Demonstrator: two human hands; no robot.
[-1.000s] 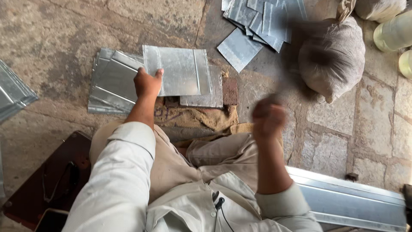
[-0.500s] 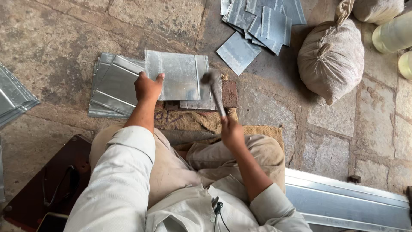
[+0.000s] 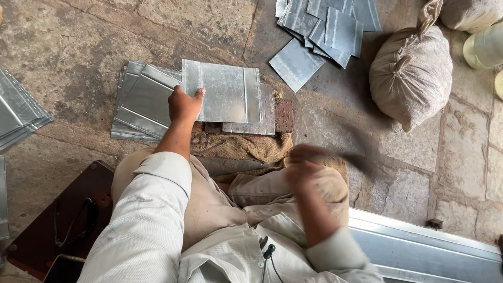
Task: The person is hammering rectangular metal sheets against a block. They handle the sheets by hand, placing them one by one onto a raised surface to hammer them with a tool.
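Observation:
My left hand (image 3: 184, 104) presses down on the near left corner of a square galvanised metal sheet (image 3: 225, 94), which lies on another sheet and a brick (image 3: 283, 115) over a burlap sack (image 3: 246, 147). My right hand (image 3: 303, 166) is closed around a hammer (image 3: 361, 160); both are motion-blurred, with the head out to the right and off the sheet. I sit on the stone floor with my knees under my arms.
A stack of folded metal sheets (image 3: 141, 102) lies left of the held sheet, and another stack (image 3: 21, 110) sits at the left edge. Several loose sheets (image 3: 325, 29) lie at the top. A tied cloth sack (image 3: 411, 73) stands right. A long metal strip (image 3: 429, 251) runs bottom right.
My right hand swung the hammer down onto the sheet's right side half a second ago and has now drawn it back to the right. My left hand stayed on the sheet.

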